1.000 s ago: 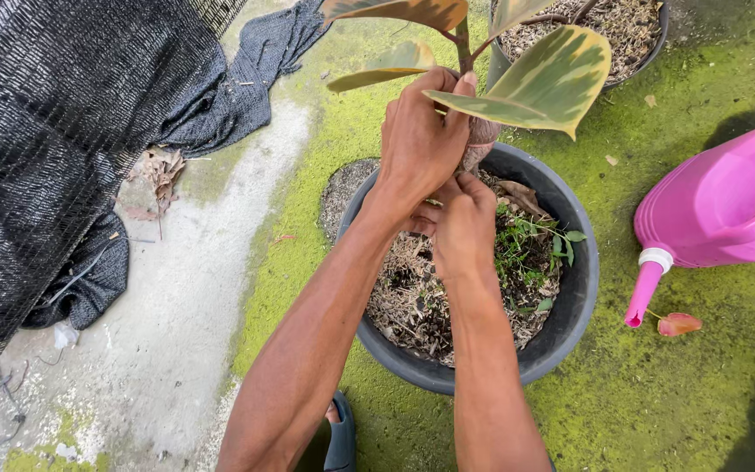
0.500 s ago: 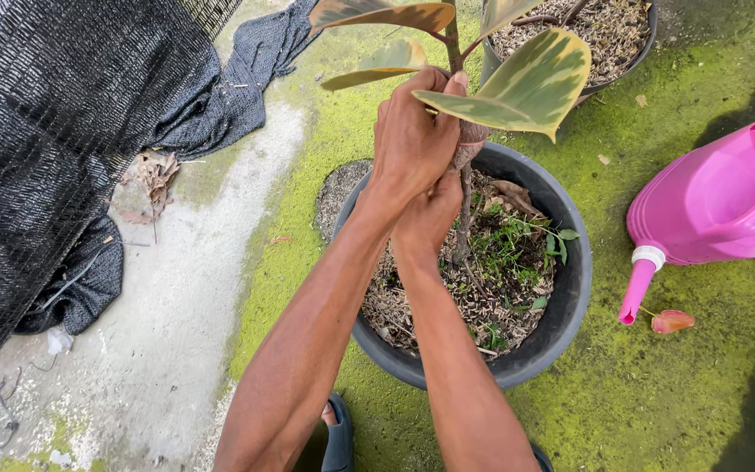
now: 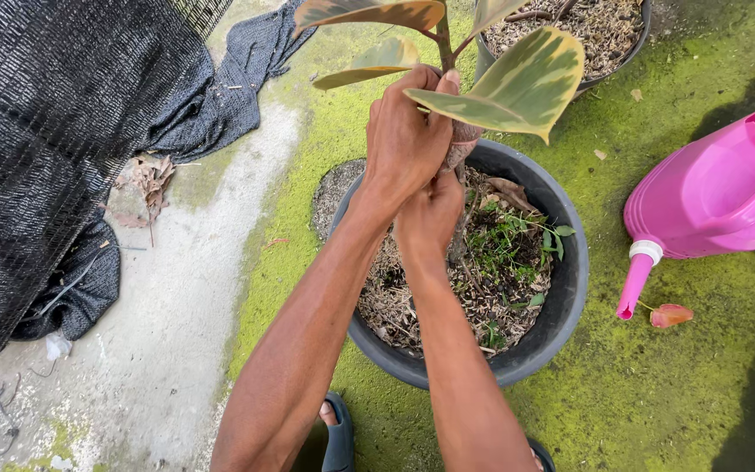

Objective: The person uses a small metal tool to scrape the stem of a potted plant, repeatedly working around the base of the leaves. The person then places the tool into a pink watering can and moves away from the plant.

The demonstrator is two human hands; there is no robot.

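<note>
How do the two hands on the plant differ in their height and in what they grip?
The left hand sits higher, wrapped around the plant stem just under the variegated leaves; the right hand sits lower, close to the soil of the dark round pot. The left hand's fingers curl plainly around the stem, while what the right hand's fingers grip is hidden. Both hands are bare and over the same pot.

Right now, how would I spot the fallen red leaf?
Find the big pink watering can on the mossy ground at the right. Follow its spout down to the tip. The red leaf lies just beside it, the only reddish thing on the green moss.
</note>
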